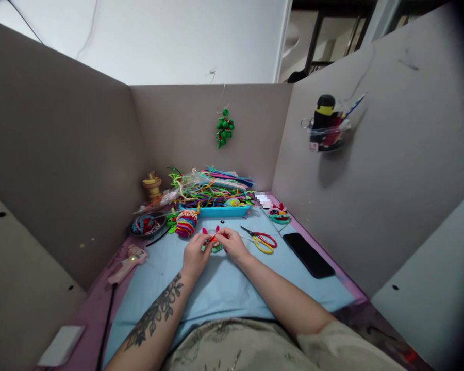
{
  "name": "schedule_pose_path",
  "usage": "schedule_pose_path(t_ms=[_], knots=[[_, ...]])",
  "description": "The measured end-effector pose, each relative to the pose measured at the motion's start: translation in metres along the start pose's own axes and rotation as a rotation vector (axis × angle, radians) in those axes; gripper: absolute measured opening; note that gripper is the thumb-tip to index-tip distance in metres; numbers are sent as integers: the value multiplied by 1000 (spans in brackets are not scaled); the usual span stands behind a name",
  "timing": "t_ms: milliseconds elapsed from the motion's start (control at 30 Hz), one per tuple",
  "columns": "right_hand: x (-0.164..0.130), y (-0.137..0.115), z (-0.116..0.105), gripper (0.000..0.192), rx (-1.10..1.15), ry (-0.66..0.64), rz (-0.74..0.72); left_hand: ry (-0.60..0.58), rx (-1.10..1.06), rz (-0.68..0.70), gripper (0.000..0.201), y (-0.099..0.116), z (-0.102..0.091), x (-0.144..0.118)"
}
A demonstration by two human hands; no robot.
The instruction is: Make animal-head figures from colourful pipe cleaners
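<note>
L hand (195, 252) + R hand (230, 242) both pinched shut on small pipe-cleaner piece (212, 241), mid table (224, 293), over blue mat | tip: keep fingertip grip tight, twist short & close to the joint, I'd say | fuzzy wire, red/green, bendy | scissors (263, 240) just right, glossy phone (308, 254) farther right | pipe-cleaner tray (216, 210) far

Worktop (224, 288): light blue sheet w/ pink-purple edge. Scissors (261, 240): red + yellow handles. Phone (308, 254): black. Tray (216, 211): turquoise, multicolour pipe cleaners (211, 188) piled in it. Striped bundle (186, 223): red/yellow/blue/purple. Hanging ornament (225, 127): green w/ red bits. Glue gun (127, 263): pink. Left forearm: dark leaf-pattern tattoo (156, 312).
</note>
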State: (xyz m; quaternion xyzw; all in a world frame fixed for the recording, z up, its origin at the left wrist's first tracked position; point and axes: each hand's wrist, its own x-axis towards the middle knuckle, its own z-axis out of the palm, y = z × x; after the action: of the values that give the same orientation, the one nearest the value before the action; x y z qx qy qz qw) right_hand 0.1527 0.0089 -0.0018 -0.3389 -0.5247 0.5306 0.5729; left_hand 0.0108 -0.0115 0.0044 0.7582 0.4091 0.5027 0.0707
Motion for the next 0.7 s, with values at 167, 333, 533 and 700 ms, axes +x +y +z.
schedule_pose_path(t_ms=[167, 333, 533, 700], knots=[[-1, -1, 4, 22, 36, 49, 74, 11, 96, 91, 17, -2, 1, -3], [-3, 1, 4, 21, 47, -21, 32, 38, -46, -94, 18, 1, 0, 0], [-2, 1, 1, 17, 34, -11, -7, 19, -432, -443, 20, 1, 4, 3], [1, 3, -7, 14, 20, -50, -4, -187, -886, -734, 24, 1, 6, 6]])
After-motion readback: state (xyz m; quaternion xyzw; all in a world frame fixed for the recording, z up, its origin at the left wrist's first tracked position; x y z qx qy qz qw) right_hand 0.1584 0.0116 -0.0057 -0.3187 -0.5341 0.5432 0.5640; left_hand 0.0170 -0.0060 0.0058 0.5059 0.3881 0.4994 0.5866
